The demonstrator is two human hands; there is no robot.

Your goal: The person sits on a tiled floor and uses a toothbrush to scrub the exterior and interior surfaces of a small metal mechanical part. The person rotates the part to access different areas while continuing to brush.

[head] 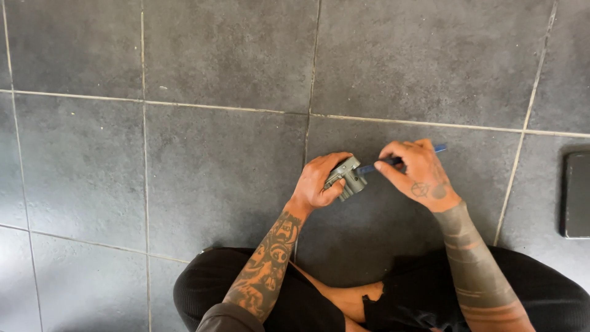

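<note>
**Grey metal part worked over with a slim blue tool, above a tiled floor**

Grey metal part sits clamped in our left hand, held just above the dark grey floor tiles in front of our crossed legs. From the head camera, the one view we have, the left fingers are curled tight round the part's near side, thumb pressed along its edge, so the hand is closed on it. Our right hand is pinched shut on a thin blue tool, with its shaft running from the fingers toward the part; the tip meets the part's right end, though we cannot tell whether it is seated in anything. The tool's far end pokes out past the knuckles. Both forearms rise from black trousers at the bottom of the frame. A dark flat rectangular object, possibly a phone, lies on the tiles well apart to the right.

As we judge it, work on the part is under way rather than finished: tool and part are in contact, nothing has been set down, and no loose pieces show on the floor.
</note>
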